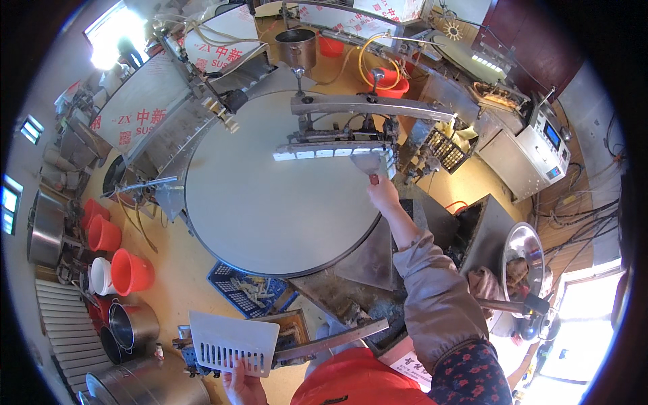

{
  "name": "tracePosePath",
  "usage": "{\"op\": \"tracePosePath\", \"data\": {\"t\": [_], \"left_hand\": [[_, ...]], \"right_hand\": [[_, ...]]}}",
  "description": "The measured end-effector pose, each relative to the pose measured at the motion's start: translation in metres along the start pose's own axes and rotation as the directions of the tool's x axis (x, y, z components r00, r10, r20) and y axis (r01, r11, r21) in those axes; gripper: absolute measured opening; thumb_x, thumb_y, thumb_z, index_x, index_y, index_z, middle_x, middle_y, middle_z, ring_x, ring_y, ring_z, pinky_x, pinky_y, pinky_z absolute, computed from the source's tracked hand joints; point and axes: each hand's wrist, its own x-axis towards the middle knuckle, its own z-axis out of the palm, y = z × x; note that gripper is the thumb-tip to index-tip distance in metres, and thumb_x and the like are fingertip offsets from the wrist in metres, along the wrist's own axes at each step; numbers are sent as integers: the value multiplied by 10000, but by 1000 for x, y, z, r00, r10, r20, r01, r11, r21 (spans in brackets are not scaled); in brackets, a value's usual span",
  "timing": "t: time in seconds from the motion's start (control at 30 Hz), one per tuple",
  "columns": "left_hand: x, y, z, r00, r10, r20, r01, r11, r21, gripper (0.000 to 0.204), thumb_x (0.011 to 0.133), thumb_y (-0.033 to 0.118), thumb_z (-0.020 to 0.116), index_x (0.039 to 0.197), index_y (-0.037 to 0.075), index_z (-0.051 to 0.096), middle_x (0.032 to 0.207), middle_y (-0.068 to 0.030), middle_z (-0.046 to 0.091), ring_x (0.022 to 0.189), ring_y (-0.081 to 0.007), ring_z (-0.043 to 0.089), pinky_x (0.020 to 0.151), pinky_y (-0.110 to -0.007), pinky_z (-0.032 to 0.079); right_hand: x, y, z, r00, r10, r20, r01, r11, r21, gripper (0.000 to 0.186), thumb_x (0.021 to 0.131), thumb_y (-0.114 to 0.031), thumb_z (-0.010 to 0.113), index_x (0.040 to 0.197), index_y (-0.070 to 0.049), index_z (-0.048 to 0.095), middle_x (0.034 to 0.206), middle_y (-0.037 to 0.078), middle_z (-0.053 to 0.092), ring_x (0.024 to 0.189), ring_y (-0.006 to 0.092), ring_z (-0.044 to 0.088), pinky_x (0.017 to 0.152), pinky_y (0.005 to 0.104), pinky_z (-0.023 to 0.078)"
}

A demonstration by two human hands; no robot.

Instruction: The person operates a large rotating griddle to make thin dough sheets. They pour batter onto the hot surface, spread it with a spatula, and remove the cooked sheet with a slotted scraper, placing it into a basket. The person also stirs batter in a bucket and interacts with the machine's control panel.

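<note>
My right hand (384, 194) is closed round the red handle of a scraper (366, 162). Its broad flat blade reaches over the right side of a large pale round griddle plate (270, 202), close to the metal bar assembly (351, 145) spanning it. Whether the blade touches the plate, I cannot tell. Low in the view, my left hand (243, 387) grips the slotted edge of a flat whitish board (233, 331) between thumb and fingers. That board is held well apart from the griddle, above a metal strip and a wooden-edged box.
A blue basket (236, 291) with pale scraps stands under the griddle's front edge. Red buckets (131, 272) and steel pots (135, 324) line the left. A black crate (449, 150), a control cabinet (543, 145) and a steel bowl (523, 253) are on the right.
</note>
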Motion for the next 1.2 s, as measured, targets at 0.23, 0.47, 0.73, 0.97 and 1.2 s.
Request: {"op": "tracePosePath", "data": {"t": [0.23,0.47,0.73,0.97,1.2], "left_hand": [[0,-3,-4,997,-21,-73,22,1000,13,326,890,37,549,1210,53,492,1134,-76,575,1016,-179,568,916,-356,470],[6,-3,-10,996,-91,23,92,995,-26,237,885,3,557,1120,25,576,1105,-107,625,993,-220,609,864,-358,502],[2,1,-6,992,-104,-69,108,992,65,254,880,8,565,1133,25,570,1116,-104,622,1001,-220,605,869,-353,500],[-1,0,-12,995,-99,-7,99,993,66,240,880,24,573,1120,31,579,1100,-96,630,980,-219,616,867,-361,499],[-6,7,-24,995,-83,53,83,997,1,202,881,10,567,1079,33,598,1054,-103,645,946,-223,629,848,-375,515]], "right_hand": [[16,17,6,999,-7,-48,4,998,-67,268,758,-204,554,960,-30,582,928,201,642,910,365,616,771,438,479],[25,15,16,996,-50,-78,53,998,46,300,733,-226,575,969,-42,591,889,184,649,859,361,629,726,422,485],[9,6,16,998,-29,-62,30,999,12,292,792,-242,525,982,-27,582,961,229,636,932,397,608,795,466,477],[-23,16,30,997,-33,70,42,991,-125,308,795,-231,526,1003,-6,565,941,230,641,917,406,612,786,454,488],[-130,1,11,925,49,377,24,982,-186,292,879,-234,450,1031,-46,613,1013,214,638,942,395,615,838,470,482]]}}
